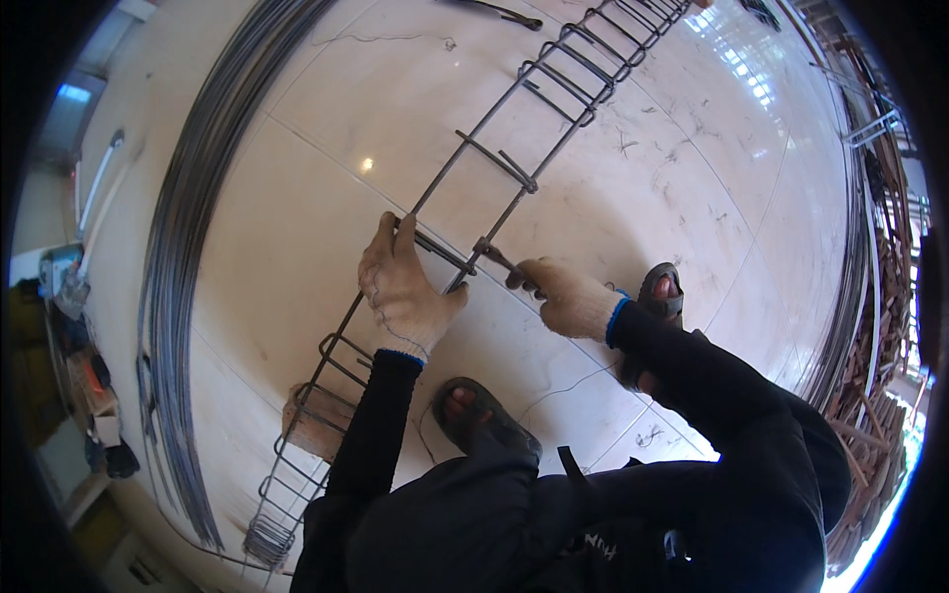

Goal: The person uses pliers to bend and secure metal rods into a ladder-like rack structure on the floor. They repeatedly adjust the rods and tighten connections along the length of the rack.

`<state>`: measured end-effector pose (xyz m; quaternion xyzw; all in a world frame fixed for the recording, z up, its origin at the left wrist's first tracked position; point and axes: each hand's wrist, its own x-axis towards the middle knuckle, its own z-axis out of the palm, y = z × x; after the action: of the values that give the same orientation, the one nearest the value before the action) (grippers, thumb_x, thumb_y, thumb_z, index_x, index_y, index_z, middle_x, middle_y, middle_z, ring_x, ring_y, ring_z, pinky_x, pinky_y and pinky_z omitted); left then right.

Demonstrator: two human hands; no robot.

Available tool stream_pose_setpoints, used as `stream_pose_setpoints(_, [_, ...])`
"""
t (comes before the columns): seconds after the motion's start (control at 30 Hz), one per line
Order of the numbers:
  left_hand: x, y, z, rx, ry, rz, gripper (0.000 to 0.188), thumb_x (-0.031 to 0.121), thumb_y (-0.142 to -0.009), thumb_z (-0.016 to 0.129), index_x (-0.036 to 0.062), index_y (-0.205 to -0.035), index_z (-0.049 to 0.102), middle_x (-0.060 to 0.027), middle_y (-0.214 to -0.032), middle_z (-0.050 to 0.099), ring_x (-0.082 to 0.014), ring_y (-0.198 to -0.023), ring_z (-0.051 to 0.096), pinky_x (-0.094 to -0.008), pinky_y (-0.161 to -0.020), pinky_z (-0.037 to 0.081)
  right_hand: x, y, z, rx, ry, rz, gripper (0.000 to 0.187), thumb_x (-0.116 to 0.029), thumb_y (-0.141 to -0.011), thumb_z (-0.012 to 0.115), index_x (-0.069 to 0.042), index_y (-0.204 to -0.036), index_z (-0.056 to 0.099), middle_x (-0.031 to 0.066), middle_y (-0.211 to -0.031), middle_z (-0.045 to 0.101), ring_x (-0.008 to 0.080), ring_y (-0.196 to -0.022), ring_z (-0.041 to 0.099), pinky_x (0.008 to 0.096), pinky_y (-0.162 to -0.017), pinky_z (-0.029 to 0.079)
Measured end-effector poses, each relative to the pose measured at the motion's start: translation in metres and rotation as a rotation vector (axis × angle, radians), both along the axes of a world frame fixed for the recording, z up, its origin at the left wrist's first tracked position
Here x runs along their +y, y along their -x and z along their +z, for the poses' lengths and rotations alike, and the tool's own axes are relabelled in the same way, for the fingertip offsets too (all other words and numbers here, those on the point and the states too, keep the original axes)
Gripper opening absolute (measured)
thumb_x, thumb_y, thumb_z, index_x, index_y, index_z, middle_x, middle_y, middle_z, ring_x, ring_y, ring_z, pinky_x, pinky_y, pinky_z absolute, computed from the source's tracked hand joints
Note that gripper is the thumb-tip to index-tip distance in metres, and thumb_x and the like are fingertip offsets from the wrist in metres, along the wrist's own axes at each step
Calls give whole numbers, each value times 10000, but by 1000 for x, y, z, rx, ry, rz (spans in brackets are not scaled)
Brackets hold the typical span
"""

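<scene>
A long rebar cage (556, 154) of steel bars and square stirrups runs slantwise across the view, from lower left to upper right. My left hand (403, 292), in a cream knitted glove, grips a steel stirrup (435, 248) across the two upper bars, fingers on the far bar and thumb by the near one. My right hand (573, 298), gloved alike, is closed round a small metal tool that looks like pincers (502, 260). Its head meets the near bar at the stirrup's corner. The tie wire there is too small to make out.
Bundled long steel rods (188, 217) lie along the left. A brick-coloured block (314, 423) sits under the cage's lower end. Another dark hand tool (494, 12) lies at the top. Wire scraps (647, 435) litter the tiled floor. Stacked wood (875, 445) stands at right. My sandalled foot (474, 410) is beside the cage.
</scene>
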<state>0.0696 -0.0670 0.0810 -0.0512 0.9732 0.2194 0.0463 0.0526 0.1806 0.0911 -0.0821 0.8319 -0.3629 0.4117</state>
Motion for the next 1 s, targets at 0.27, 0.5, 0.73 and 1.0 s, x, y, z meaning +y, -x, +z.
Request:
stream_pose_setpoints(0.27, [6, 1, -3, 42, -16, 24, 1028, 308, -612, 990, -31, -1478, 552, -268, -1578, 490, -422, -1436, 521, -542, -1205, 424, -9, -24, -6, -56, 109, 14, 510, 128, -830, 512, -29, -1293, 656, 250, -1257, 671, 427, -1213, 654, 468, -1026, 542])
stream_pose_setpoints(0.5, [9, -6, 3, -3, 35, 5, 971, 299, -628, 979, -19, -1451, 571, -256, -1611, 429, -439, -1418, 514, -535, -1182, 424, -9, -26, -10, 28, 48, -128, 471, 101, -814, 518, -35, -1236, 679, 234, -1238, 679, 419, -1226, 647, 469, -1051, 528])
stream_pose_setpoints(0.73, [7, -4, 0, -146, 43, -26, 1069, 408, -680, 967, 47, -1567, 491, -218, -1667, 375, -429, -1555, 353, -556, -1285, 295, 10, -37, -56, 314, 30, -76, 463, 88, -778, 531, -39, -1186, 712, 223, -1175, 729, 409, -1155, 694, 473, -993, 560])
stream_pose_setpoints(1.0, [-5, -18, 13, -242, 140, 41, 1111, 451, -670, 928, 111, -1614, 449, -192, -1689, 340, -406, -1586, 287, -552, -1306, 235, -19, -44, -36, 135, 92, -129, 410, 71, -825, 547, -27, -1196, 692, 228, -1169, 723, 409, -1164, 688, 466, -989, 554])
